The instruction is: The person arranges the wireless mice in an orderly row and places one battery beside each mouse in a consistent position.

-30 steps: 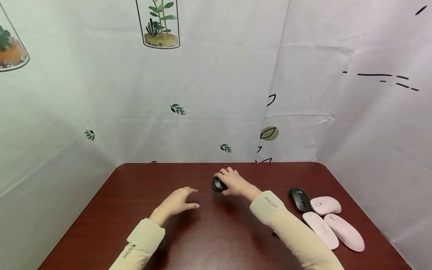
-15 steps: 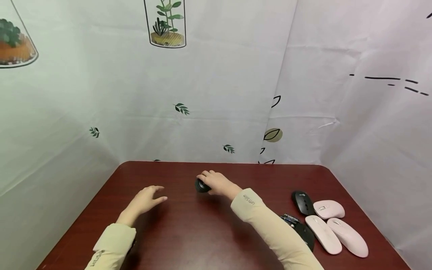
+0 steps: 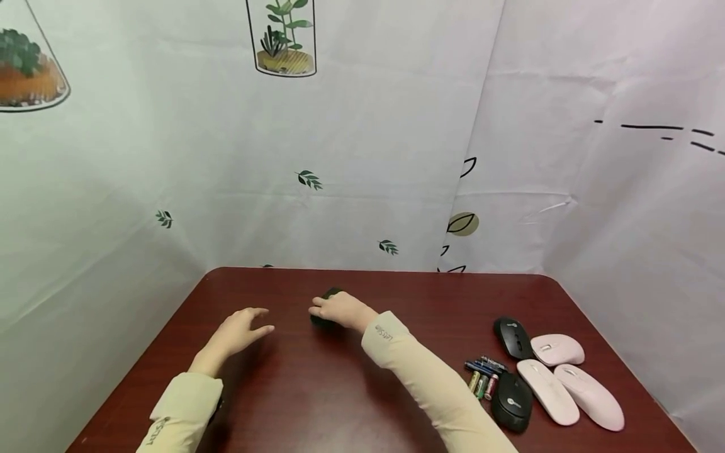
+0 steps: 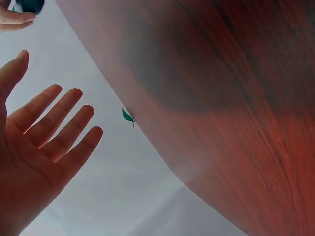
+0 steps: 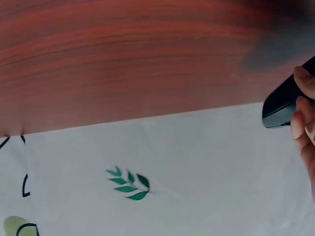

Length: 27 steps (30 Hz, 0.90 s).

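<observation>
My right hand (image 3: 342,309) grips a black computer mouse (image 3: 324,323) over the far middle of the table. In the right wrist view the thumb and fingers pinch the mouse (image 5: 281,108) at the right edge, its end sticking out to the left. The hand covers much of its body. To the left, my left hand (image 3: 233,332) hovers with nothing in it, fingers and thumb apart. Its palm shows in the left wrist view, with the fingers of the left hand (image 4: 37,157) nearly straight. A dark part of the mouse (image 4: 30,5) shows at that view's top left corner.
On the right of the dark red table (image 3: 340,409) lie two more black mice, one farther back (image 3: 512,338) and one nearer (image 3: 512,402). Beside them are a pink mouse (image 3: 557,350), two pale elongated mice (image 3: 548,391) and several batteries (image 3: 483,377). White printed cloth (image 3: 368,157) hangs behind.
My right hand has carried the mouse leftward and turned it. The left hand has shifted left, away from it. The batteries and nearer black mouse have come out from behind the right sleeve.
</observation>
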Each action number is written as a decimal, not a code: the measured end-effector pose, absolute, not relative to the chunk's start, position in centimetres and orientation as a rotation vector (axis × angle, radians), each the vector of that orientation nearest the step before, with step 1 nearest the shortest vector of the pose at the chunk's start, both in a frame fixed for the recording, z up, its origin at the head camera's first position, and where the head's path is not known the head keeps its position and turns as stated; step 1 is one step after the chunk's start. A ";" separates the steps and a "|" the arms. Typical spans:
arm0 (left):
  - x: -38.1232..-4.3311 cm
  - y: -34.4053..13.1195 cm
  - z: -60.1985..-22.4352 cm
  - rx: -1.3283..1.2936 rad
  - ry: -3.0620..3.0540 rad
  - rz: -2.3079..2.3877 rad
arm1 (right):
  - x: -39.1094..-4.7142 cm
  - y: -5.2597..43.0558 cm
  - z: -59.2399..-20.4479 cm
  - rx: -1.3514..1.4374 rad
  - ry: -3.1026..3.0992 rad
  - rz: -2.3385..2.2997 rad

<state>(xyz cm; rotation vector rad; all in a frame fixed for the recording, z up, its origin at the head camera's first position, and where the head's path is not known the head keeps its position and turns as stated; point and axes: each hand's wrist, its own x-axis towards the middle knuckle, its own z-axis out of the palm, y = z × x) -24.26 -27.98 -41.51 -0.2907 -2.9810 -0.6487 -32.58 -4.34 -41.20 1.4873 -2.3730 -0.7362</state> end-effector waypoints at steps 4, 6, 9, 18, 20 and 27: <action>-24.3 -27.8 -41.3 -0.279 -2.996 -0.665 | -32.4 -5.6 -42.2 1.550 -2.330 -0.805; -24.3 -27.7 -41.2 -0.283 -3.001 -0.670 | -32.2 -5.9 -42.7 1.578 -2.282 -0.820; -24.3 -27.6 -41.2 -0.287 -3.008 -0.670 | -32.0 -6.2 -43.3 1.599 -2.224 -0.812; -24.4 -27.3 -41.0 -0.295 -3.018 -0.654 | -31.3 -6.0 -43.8 1.519 -2.462 -0.667; -24.5 -27.2 -41.0 -0.303 -3.017 -0.658 | -31.0 -6.2 -43.6 1.413 -2.628 -0.528; -24.7 -27.0 -41.2 -0.313 -3.003 -0.658 | -29.5 -8.7 -43.2 0.913 -3.010 -0.043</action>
